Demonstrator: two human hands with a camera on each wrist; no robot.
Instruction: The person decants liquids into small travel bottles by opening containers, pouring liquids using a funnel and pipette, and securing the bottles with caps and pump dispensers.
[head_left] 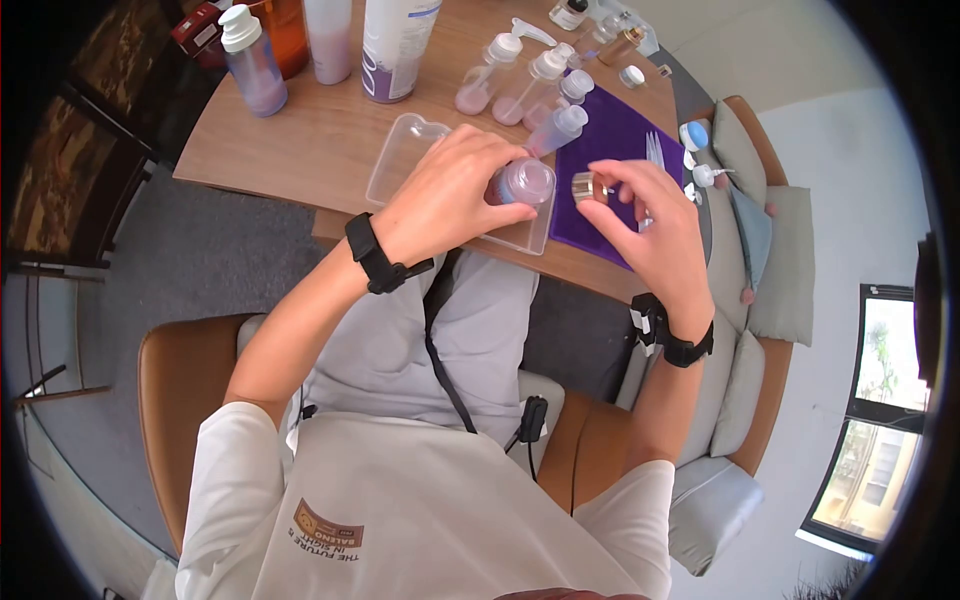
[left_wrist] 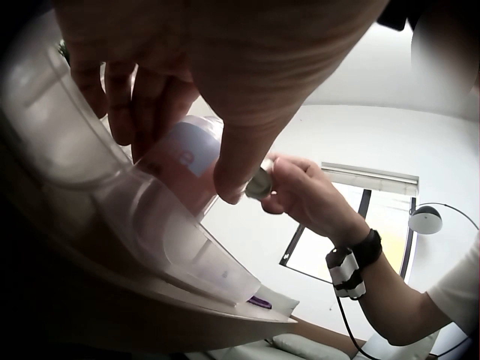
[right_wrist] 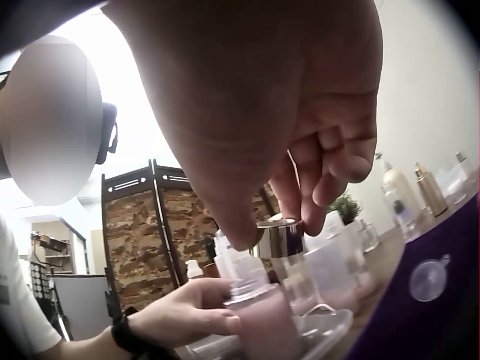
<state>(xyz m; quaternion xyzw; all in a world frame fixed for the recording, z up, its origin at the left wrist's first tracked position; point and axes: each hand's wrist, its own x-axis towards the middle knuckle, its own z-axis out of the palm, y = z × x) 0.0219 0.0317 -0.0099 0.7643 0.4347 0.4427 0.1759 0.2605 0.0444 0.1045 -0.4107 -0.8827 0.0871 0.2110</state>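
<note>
My left hand (head_left: 450, 185) grips a clear bottle (head_left: 528, 182) of pink liquid with a pale blue label. Its threaded neck carries no cap in the right wrist view. The bottle is over a clear plastic tray (head_left: 392, 155) with a raised rim. To its right, my right hand (head_left: 655, 205) pinches a shiny gold-coloured cap (right_wrist: 277, 238) between thumb and fingers, a short distance from the bottle's mouth. Below the right hand, a purple mat (head_left: 592, 238) covers part of the wooden table.
Several clear pump bottles (head_left: 487, 75) with pink liquid stand behind the tray. A large white bottle (head_left: 395, 50) and a blue-tinted pump bottle (head_left: 255, 70) are further left. Clear forks (head_left: 654, 150) lie on the mat. Small cosmetic bottles (head_left: 622, 45) stand at the far right.
</note>
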